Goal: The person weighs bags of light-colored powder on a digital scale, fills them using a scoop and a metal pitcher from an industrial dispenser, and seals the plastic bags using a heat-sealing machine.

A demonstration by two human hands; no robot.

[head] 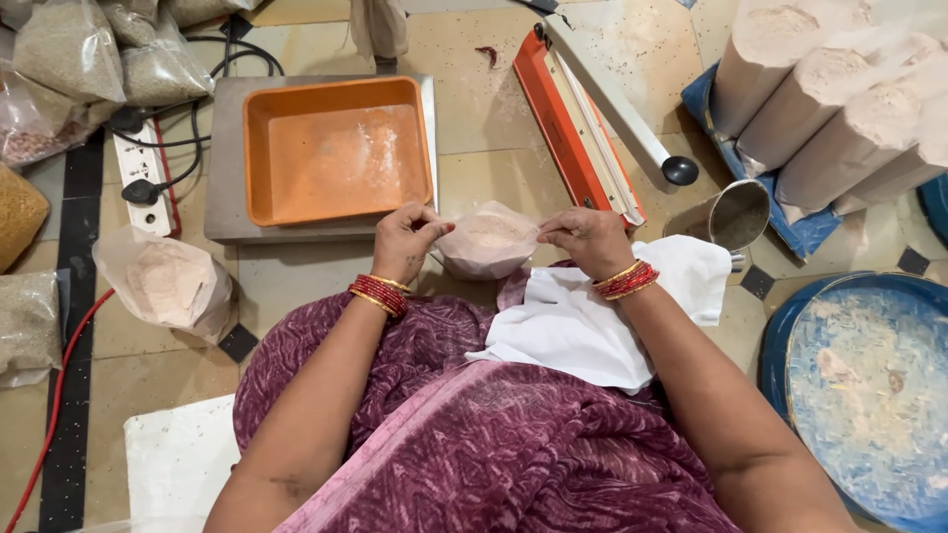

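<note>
Pinching the small clear bag of pinkish powder [488,240] at its top corners, left hand [407,242] and right hand [587,240] clamped either side, just above the white cloth [583,326] on the lap; sitting beyond, orange tray [336,148] on metal scale [225,168]; lying further right, orange heat sealer [578,128].

Orange tray [338,156], maroon patterned garment [494,434], white cloth [583,331], blue tub [859,395]

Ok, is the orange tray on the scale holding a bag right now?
No, the orange tray has only a dusting of powder in it; the small bag of powder is held between both hands in front of it.
</note>
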